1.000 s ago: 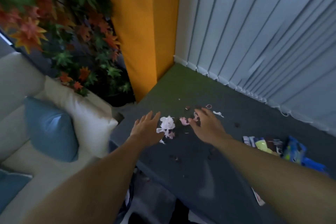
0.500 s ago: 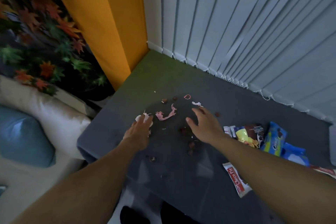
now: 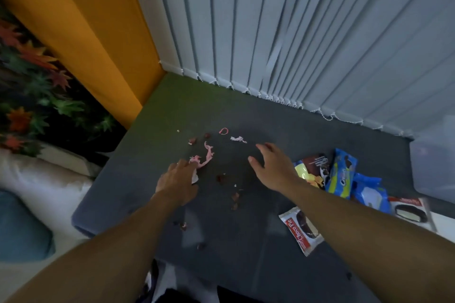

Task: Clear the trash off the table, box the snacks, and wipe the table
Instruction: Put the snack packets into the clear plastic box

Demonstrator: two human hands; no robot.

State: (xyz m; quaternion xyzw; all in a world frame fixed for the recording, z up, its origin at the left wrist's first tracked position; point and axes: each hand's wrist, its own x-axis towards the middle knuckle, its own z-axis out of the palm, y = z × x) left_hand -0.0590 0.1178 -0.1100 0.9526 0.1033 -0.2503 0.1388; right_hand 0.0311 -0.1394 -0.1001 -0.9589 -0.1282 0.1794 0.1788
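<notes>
Dark grey table point(image 3: 246, 241), blinds point(image 3: 295, 32) behind, orange panel point(image 3: 86, 19) left. Pink scraps point(image 3: 208, 154), crumbs point(image 3: 221, 178) mid-table. Left hand point(image 3: 177, 179) clutches white paper wad point(image 3: 195, 178); right hand point(image 3: 273, 167) spread wide, empty. Snack packets point(image 3: 341, 174) at right.

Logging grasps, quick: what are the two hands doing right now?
Left hand: closed on a white paper wad.
Right hand: open, holding nothing.

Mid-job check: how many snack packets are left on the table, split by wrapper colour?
Blue packets: 2
Red-and-white packets: 2
Brown-and-yellow packet: 1
Total: 5
</notes>
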